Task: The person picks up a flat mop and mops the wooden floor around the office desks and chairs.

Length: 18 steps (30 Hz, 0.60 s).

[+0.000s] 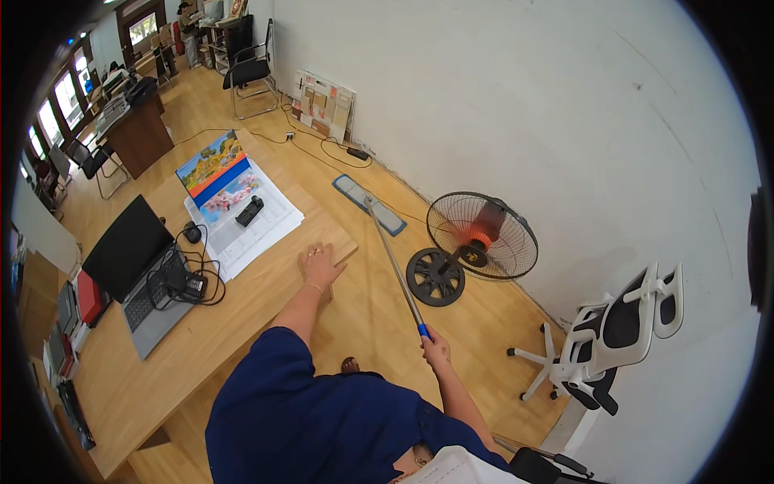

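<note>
Right grip [435, 348] clenches mop handle [402, 282] beside fan [482, 240], left grip [318, 264] spread on surface [222, 324]; pushing may snag cord [409, 215], seemingly fan's.

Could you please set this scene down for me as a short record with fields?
Right hand: closed around the mop handle at its blue section
Left hand: resting on the wooden table near a corner
Mop pad: flat on the floor
Fan: standing on the floor, right of the mop pad
Laptop: open on the table
Papers: on the table, under a small black device
Office chair: white and black, at right
</note>
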### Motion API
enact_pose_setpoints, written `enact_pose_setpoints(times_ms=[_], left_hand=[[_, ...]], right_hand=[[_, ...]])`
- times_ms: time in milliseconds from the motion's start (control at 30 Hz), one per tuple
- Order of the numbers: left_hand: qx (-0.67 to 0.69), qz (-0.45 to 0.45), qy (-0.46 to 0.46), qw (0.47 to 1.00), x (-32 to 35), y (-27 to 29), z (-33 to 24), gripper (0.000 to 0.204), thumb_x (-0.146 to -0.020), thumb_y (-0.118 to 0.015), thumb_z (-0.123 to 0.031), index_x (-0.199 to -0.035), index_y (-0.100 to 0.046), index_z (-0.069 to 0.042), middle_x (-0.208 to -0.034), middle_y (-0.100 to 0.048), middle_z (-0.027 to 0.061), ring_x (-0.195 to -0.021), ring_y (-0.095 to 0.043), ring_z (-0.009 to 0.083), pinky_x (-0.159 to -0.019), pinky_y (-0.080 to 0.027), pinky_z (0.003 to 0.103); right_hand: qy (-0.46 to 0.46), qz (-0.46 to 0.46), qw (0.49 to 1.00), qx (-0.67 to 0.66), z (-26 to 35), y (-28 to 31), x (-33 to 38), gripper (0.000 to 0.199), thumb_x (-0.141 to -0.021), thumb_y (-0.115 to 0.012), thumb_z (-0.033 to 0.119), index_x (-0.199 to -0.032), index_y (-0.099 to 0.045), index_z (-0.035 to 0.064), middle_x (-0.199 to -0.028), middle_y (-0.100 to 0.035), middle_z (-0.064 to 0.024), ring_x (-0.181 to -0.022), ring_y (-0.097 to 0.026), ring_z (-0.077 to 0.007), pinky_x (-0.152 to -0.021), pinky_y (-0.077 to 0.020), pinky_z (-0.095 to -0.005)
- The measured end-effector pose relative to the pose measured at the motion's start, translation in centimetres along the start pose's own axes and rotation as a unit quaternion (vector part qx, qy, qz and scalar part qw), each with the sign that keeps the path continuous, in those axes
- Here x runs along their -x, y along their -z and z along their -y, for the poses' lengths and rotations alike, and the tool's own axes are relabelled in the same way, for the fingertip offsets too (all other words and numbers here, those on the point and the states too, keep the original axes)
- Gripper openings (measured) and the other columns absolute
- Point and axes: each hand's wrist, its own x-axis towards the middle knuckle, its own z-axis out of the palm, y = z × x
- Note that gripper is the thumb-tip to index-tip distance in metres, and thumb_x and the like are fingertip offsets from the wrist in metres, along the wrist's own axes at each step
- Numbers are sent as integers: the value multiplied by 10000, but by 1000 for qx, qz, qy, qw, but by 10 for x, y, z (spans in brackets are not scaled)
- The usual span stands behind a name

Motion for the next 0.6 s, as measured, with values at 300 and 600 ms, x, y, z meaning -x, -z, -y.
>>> enact_pose_setpoints(times_ms=[300,600], left_hand=[[-7,-57,28,998,-13,-21,14,568,-801,-566,-486,-1253,-497,-148,-1241,-463,56,-1213,-367,242,-1021,-172,566],[-15,-84,13,996,-14,-29,14,565,-805,-545,-493,-1250,-499,-148,-1250,-452,66,-1238,-342,247,-1024,-149,574]], right_hand=[[-39,-3,999,17,-5,40,7,424,-858,-570,182,-1280,-539,149,-735,-616,-47,-598,-549,-122,-564,-454,-266],[-62,-11,997,-34,-4,79,17,430,-863,-556,191,-1288,-533,130,-743,-606,-28,-508,-492,-94,-464,-416,-250]])
